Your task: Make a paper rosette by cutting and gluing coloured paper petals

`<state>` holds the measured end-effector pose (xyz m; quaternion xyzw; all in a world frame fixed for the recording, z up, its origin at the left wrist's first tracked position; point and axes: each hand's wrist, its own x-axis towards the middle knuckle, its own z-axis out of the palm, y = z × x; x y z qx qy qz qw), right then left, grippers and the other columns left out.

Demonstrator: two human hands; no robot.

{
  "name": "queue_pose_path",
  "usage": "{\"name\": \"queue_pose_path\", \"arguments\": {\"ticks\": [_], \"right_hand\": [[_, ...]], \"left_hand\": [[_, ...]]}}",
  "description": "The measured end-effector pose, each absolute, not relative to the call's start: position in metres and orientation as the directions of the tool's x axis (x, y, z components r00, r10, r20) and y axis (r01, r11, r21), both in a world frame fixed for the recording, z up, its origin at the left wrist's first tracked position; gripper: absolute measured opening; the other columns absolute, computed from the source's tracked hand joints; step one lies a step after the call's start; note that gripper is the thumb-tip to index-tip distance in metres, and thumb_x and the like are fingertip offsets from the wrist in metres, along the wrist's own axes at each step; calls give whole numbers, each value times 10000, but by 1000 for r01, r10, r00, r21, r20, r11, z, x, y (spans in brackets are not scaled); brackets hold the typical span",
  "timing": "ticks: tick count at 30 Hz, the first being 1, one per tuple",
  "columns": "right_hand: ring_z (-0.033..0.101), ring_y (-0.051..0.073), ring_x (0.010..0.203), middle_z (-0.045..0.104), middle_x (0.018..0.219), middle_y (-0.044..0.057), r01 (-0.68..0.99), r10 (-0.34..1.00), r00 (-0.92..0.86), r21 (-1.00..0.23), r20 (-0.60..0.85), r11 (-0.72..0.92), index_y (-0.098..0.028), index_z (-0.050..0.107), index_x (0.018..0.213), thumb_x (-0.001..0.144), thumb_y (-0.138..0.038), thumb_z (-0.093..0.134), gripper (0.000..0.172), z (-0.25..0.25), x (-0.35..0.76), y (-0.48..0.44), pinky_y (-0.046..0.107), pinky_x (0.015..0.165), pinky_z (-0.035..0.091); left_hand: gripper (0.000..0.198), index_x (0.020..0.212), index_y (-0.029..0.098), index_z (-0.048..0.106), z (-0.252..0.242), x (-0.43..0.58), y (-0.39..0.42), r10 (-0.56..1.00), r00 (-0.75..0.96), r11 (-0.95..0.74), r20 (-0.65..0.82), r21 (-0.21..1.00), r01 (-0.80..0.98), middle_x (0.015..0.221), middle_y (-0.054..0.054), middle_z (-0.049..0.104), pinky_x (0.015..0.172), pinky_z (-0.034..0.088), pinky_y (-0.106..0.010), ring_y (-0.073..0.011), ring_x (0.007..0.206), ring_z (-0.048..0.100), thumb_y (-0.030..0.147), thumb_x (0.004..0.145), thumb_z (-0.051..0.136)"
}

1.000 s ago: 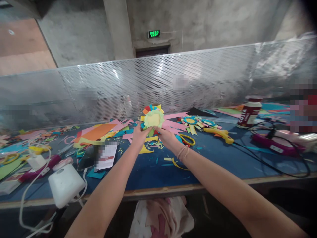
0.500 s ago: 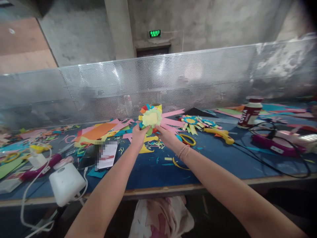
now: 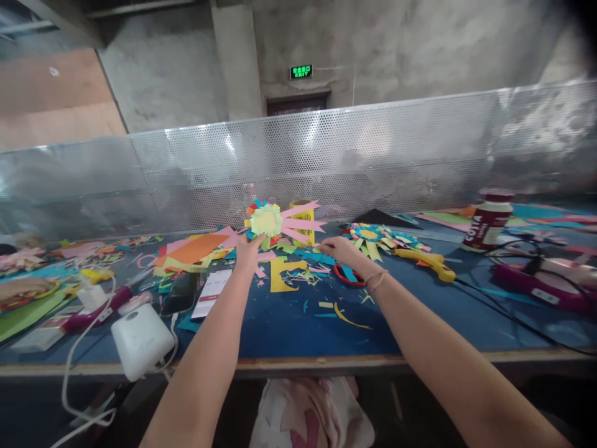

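My left hand (image 3: 250, 247) pinches the lower edge of a paper rosette (image 3: 265, 222), upright above the table. The rosette has a pale yellow centre, a light green frill and coloured tabs round its rim. Long pink paper tails stretch from it to the right. Off to the right of the tails, my right hand (image 3: 344, 250) has its fingers curled together; anything between them is too small to make out. Just below that hand lie red-handled scissors (image 3: 349, 275), partly hidden by the wrist. A yellow tape roll (image 3: 303, 219) stands behind the tails.
Finished rosettes (image 3: 370, 234) and a yellow glue gun (image 3: 426, 261) with a black cord lie right, near a brown bottle (image 3: 488, 221). A phone (image 3: 213, 292), white charger (image 3: 141, 342) and paper scraps (image 3: 285, 275) lie around. Another person's hand (image 3: 25, 289) is at far left.
My right hand has let go of the rosette and moved right. My left hand alone keeps the rosette, now shifted left with its pink tails in fuller view. The camera view has shifted slightly.
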<state>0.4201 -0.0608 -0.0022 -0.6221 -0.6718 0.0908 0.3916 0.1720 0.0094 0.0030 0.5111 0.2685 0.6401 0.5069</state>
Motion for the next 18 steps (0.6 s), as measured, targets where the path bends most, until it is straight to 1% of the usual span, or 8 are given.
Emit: {"name": "queue_pose_path", "arguments": {"ticks": [1,3,5,7,9,12,15,18], "right_hand": [[563,161,641,646,666,47,814,841,209,-565,499,133,-173,667,688,758,-224,530,162,-2,432,-60,293,669,447],[583,233,895,660,950,131,831,716,361,-554,598,43,-146,664,925,791,-187,450,255,-2,451,-59,390,839,428],[489,310,1119,533,1215,206,838,557,466,-545,688,-28,-122,581,1131,784,-230,485,375,-2,460,-59,504,940,349],[405,348,1215,420,1323,230,844,490,468,-537,736,1,-124,517,1214,751,-312,562,501,-3,456,-58,544,971,315],[432,325,1205,434,1312,207,775,592,423,-612,686,156,-148,502,1218,748,-388,578,533,-3,443,-58,504,965,360],[571,245,1039,573,1159,125,375,813,330,-857,480,353,-210,529,1141,786,-470,522,440,0,421,-60,414,877,464],[634,182,792,647,933,80,-42,948,140,-955,287,295,-204,589,988,778,-491,543,359,7,406,-68,337,730,522],[613,129,644,645,806,52,-147,987,-32,-977,159,153,-176,614,881,711,-385,670,275,11,397,-76,250,591,517]], "left_hand": [[336,795,169,573,3,170,11,919,25,-352,393,848,-397,723,-26,679,756,490,-304,-185,847,646,287,545,765],[364,797,168,575,3,169,12,920,32,-339,392,832,-439,737,-27,683,755,493,-307,-188,846,649,258,508,777],[393,802,166,570,6,170,10,929,74,-290,363,838,-462,761,-21,683,751,498,-302,-180,834,654,235,478,780],[416,817,167,561,10,171,4,933,124,-246,339,848,-470,782,-15,681,744,503,-295,-172,814,658,214,465,779],[433,827,169,555,15,172,-4,929,197,-194,313,866,-460,767,-9,677,729,510,-293,-170,788,661,197,460,782],[445,826,171,555,18,171,-14,901,366,-75,232,915,-395,718,-4,668,699,522,-295,-178,753,665,179,454,797],[441,808,159,566,17,170,-18,834,529,-7,159,961,-278,696,-9,660,671,529,-291,-178,711,665,149,441,809],[427,804,138,583,13,172,-16,812,569,-18,131,980,-200,688,-16,653,677,529,-288,-159,663,657,137,445,815]]}}
